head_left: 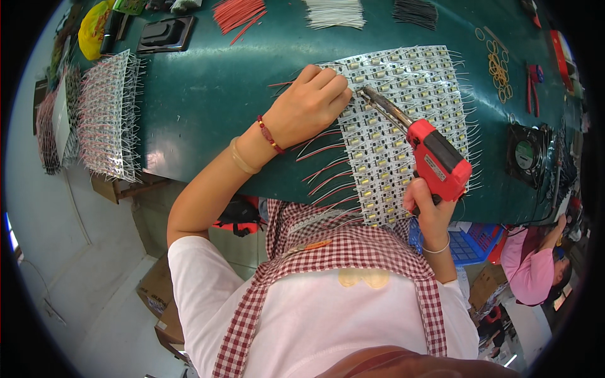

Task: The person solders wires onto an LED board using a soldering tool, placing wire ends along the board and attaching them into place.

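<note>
A sheet of white LED circuit boards [384, 157] in many rows lies on the green table. My right hand [432, 205] grips a red and black soldering gun [441, 160] by its handle. Its metal tip touches or nearly touches the upper left part of the sheet, beside my left fingertips. Pinched closed over the sheet's left edge, my left hand [312, 104] appears to hold a thin wire, though its fingertips hide most of it. A red wire [279, 84] sticks out to the left of that hand. Red and white wires [324, 179] trail off the sheet's left edge.
Bundles of red wires [238, 14], white wires [334, 12] and black wires [416, 12] lie along the far side. Wired boards [110, 116] stand at left, near a black box [165, 34]. Rubber bands [499, 69], pliers [534, 88] and a fan [528, 154] are at right. Another person [532, 264] sits beyond.
</note>
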### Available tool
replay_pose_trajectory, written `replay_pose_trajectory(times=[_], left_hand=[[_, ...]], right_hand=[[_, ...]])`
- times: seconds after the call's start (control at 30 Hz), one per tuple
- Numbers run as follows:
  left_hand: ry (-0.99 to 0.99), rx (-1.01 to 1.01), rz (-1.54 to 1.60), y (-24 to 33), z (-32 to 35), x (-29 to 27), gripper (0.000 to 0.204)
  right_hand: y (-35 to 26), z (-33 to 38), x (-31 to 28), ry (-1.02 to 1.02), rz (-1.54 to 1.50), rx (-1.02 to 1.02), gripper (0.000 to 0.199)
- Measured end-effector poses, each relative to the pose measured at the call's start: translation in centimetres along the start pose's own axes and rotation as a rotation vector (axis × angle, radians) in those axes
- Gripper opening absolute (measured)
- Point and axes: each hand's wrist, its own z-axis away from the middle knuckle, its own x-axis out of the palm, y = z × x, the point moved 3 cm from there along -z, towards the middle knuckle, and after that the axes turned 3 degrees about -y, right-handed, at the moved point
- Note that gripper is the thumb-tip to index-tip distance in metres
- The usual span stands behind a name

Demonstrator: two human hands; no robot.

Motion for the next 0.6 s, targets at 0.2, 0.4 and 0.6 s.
replay_pose_trajectory(times=[0.2, 0.4, 0.6], left_hand=[[-0.001, 0.000, -0.007, 0.0, 0.0, 0.1, 0.018], [-0.002, -0.004, -0.009, 0.0, 0.0, 0.1, 0.018], [-0.005, -0.004, -0.017, 0.1, 0.1, 0.3, 0.018]], right_hand=[[-0.4, 0.0, 0.1, 0.003, -0.039, 0.001, 0.027], [0.0, -0.2, 0.0, -0.034, -0.017, 0.029, 0.028], [-0.2, 0.0, -0.1, -0.042, 0.019, -0.024, 0.032]])
